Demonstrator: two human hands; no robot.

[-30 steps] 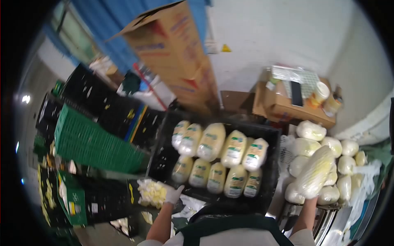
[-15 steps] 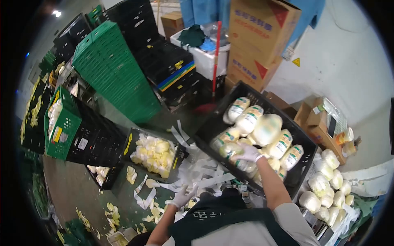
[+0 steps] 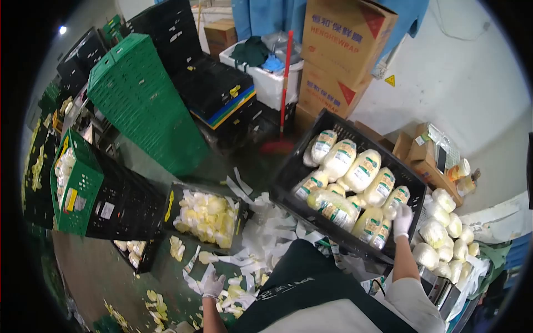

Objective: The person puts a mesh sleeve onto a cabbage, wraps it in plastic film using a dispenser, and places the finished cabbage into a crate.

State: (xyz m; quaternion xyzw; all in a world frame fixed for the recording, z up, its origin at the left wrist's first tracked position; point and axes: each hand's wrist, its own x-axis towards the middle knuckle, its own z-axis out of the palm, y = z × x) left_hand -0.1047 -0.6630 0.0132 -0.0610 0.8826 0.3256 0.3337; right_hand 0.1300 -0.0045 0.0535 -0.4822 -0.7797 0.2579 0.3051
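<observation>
A black crate [image 3: 288,186] holds several plastic-wrapped napa cabbages [image 3: 340,161] with printed labels. At its right side, my right hand [image 3: 402,223] in a white glove closes on the lower end of a wrapped napa cabbage [image 3: 396,200]; its fingertips are partly hidden. My left hand [image 3: 213,285], also gloved, hangs low at the left with fingers apart and nothing in it. Below and around it lie white paper strips [image 3: 272,225] and loose cabbage leaves [image 3: 236,294].
Unlabelled cabbages [image 3: 436,233] are heaped at the right. A black crate of trimmed leaves [image 3: 205,216] stands at the left, near stacked green crates [image 3: 144,105]. Behind are cardboard boxes [image 3: 338,61], a red-handled broom [image 3: 286,83] and a white bin [image 3: 269,89].
My right hand has moved right across the crate, from the cabbages at its near left to its right end. My left hand has dropped lower and further left. The view has shifted slightly.
</observation>
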